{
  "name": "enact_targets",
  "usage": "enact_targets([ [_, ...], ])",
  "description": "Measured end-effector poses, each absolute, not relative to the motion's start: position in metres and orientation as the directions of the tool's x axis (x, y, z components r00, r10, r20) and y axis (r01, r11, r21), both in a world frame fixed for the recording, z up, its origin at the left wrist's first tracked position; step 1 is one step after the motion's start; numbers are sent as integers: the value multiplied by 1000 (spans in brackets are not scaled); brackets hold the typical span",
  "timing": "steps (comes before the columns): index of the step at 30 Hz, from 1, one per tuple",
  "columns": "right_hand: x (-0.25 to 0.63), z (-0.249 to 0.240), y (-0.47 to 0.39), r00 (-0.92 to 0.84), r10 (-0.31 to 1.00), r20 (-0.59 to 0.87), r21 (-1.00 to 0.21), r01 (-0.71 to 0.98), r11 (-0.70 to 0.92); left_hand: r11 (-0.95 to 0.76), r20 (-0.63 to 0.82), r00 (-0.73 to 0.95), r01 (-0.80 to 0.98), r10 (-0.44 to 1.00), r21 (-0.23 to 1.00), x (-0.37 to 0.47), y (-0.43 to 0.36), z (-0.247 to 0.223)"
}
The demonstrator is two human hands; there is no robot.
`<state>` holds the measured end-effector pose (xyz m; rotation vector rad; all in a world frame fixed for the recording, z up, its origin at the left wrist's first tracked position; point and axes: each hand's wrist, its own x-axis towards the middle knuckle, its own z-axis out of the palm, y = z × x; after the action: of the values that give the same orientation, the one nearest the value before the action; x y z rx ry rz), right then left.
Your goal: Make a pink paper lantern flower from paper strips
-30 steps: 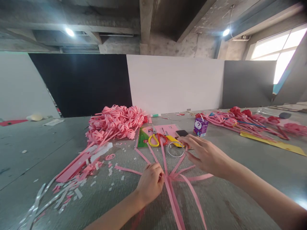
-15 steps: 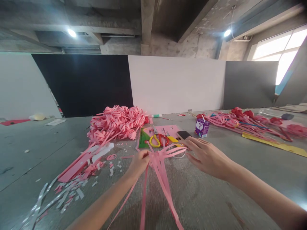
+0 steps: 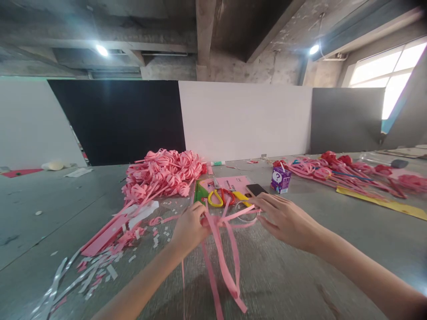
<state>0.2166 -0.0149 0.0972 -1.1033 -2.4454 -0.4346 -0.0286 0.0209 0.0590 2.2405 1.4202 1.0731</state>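
Observation:
Pink paper strips (image 3: 222,262) spread from my left hand (image 3: 191,224), whose fingers are closed around their gathered part; several ends hang down toward the front. My right hand (image 3: 283,215) is to the right, fingers apart, its fingertips by the strip ends that point right; whether it touches them is unclear. Behind the strips are scissors with yellow and red handles (image 3: 215,198), a yellow tool (image 3: 242,198), a clear ring (image 3: 240,212) and a dark phone (image 3: 256,190), partly on or beside a pink and green packet (image 3: 233,182).
A heap of pink paper loops (image 3: 163,173) stands back left, with paper scraps (image 3: 110,262) in front of it. A purple box (image 3: 280,179), pink and red paper flowers (image 3: 320,171) and a yellow strip (image 3: 380,203) lie to the right.
My left hand has moved slightly left and turned, and the hanging strips have swung and shifted. My right hand has barely moved and stays open.

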Motion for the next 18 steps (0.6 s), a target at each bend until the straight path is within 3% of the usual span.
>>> enact_targets([
  [2,216,97,-14,-599,632,492,101,760,642,-547,497,312,709,809,445,-29,17,65],
  [4,215,96,-14,-599,631,494,95,758,645,-541,451,335,692,827,478,-29,13,72],
  [7,213,96,-16,-609,616,499,88,743,664,-384,292,251,543,923,747,-27,8,80],
  [9,212,97,-18,-606,613,507,65,736,674,-106,62,177,251,982,962,-24,5,84],
  [10,211,99,-20,-598,616,513,44,735,676,53,-67,176,80,982,995,-23,5,85],
  [13,210,106,-25,-550,642,534,-65,731,680,347,-288,256,-228,923,910,-22,9,91],
  [18,205,133,-28,-477,645,597,-244,658,713,355,-244,290,-434,925,828,-28,26,115],
])
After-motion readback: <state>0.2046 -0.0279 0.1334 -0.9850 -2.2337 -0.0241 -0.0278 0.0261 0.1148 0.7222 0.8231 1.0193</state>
